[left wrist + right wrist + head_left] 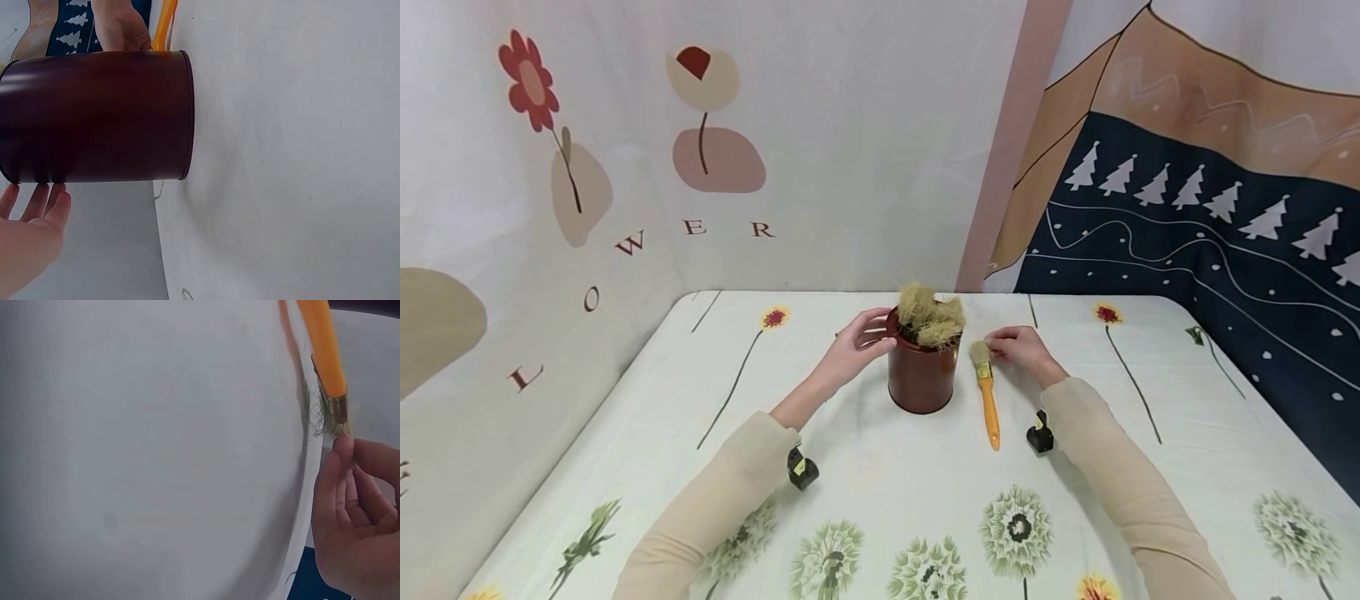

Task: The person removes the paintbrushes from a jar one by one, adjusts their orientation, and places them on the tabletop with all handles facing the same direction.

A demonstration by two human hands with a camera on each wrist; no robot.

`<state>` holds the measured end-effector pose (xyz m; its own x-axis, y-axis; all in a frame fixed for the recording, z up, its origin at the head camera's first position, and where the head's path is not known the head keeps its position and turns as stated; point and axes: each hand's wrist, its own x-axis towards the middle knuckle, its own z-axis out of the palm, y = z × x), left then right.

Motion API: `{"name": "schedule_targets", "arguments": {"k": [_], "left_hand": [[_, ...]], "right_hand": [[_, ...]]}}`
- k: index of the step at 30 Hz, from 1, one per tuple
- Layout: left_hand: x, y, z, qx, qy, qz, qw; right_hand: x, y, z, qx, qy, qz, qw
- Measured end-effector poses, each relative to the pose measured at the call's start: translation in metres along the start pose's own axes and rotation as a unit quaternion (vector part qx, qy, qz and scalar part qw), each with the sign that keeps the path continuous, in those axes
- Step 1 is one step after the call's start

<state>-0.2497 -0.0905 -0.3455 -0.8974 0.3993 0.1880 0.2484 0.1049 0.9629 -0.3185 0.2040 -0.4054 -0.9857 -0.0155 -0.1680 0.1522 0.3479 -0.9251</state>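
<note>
A dark red can (922,379) stands upright, with shaggy yellow-green moss-like clumps (931,317) rising out of its mouth. My left hand (863,335) is at the can's upper left side, fingertips right at its wall near the rim. The left wrist view shows those fingers extended under the can's side (100,119). To the right of the can lies a paintbrush (988,408), its orange handle pointing toward me. My right hand (1018,348) pinches at the bristle end with thumb and fingertips. Fine stray fibres (317,422) stick out around the bristles in the right wrist view.
A white cloth (865,467) printed with flowers and dandelions covers the table. Printed curtains (850,150) rise behind and at both sides. Black wrist cameras (802,469) sit at both cuffs, low over the cloth.
</note>
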Motion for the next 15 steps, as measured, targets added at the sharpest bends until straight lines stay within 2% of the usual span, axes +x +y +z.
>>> {"name": "schedule_targets", "arguments": {"k": [12,15], "left_hand": [[-0.0006,0.0004,0.0,-0.005,-0.003,0.003,1.0],[-0.0008,-0.0001,0.0,-0.004,-0.003,0.005,1.0]], "right_hand": [[-0.0016,0.0006,0.0003,-0.015,0.004,0.016,0.9998],[-0.0029,-0.0009,0.0003,-0.035,0.01,0.02,0.9991]]}}
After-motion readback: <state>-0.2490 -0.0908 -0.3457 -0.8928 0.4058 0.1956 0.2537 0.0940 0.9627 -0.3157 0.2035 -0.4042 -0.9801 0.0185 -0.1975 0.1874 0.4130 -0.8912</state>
